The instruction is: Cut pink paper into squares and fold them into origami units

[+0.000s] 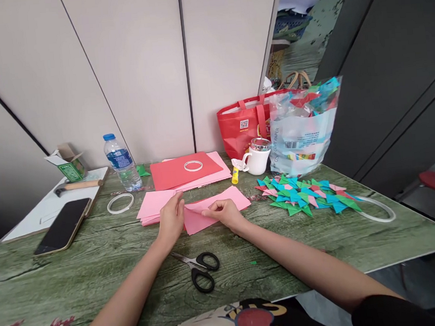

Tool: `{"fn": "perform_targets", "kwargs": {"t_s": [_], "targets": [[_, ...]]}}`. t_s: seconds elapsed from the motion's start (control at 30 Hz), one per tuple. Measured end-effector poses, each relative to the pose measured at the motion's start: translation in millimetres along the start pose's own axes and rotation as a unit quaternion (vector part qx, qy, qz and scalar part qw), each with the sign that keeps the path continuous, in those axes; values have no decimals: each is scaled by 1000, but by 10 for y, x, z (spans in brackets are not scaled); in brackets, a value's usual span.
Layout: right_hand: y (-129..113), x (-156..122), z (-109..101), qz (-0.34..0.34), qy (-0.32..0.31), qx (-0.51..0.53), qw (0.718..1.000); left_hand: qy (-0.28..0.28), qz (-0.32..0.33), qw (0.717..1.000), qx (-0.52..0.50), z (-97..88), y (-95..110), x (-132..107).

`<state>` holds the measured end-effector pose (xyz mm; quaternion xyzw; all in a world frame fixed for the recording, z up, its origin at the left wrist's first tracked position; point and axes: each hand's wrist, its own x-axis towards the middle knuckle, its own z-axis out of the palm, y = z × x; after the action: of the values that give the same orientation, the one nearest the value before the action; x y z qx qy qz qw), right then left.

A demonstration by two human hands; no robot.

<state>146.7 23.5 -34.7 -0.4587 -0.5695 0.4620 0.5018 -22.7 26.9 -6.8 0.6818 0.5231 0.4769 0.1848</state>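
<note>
My right hand pinches a sheet of pink paper between thumb and fingertips, near the table's middle. At that sheet's left edge, my left hand has its fingers drawn together against the paper. The sheet is slightly bent up between the hands, and a bit of red paper shows beneath it. A stack of pink paper pieces lies just left, partly covered by my left hand. Black-handled scissors lie on the table between my forearms, closer to my body.
Behind are red sheets with a white ring, a glue stick, a white mug and a water bottle. Folded paper pieces lie right. A phone and hammer are left.
</note>
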Motion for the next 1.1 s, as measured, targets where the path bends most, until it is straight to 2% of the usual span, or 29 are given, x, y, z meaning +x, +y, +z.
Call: {"fn": "perform_targets", "kwargs": {"t_s": [0.2,0.33,0.5,0.67,0.77,0.9,0.93,1.0,1.03,1.1], "targets": [[3,-14,49,2,43,-4,999,22,20,999,-31,35,118,-68],[8,-13,68,-23,45,-10,999,40,41,998,-20,34,172,-81],[44,-3,56,-29,42,-10,999,9,-10,996,-89,48,144,-70],[84,-13,46,-33,45,-25,998,37,-14,994,-100,44,108,-52],[9,-23,17,-67,76,-55,993,-1,-70,981,-183,54,135,-67],[-263,-83,-38,-185,121,-105,970,-74,-179,933,-302,78,258,-127],[-342,-111,-43,-211,112,-112,965,-101,-189,916,-339,81,296,-140],[-482,-176,-34,-238,42,-122,963,-126,-173,898,-383,73,368,-152],[-538,-206,-23,-242,7,-128,962,-129,-158,897,-391,62,401,-151],[-618,-253,2,-222,-23,-128,966,-128,-132,901,-392,29,459,-143]]}}
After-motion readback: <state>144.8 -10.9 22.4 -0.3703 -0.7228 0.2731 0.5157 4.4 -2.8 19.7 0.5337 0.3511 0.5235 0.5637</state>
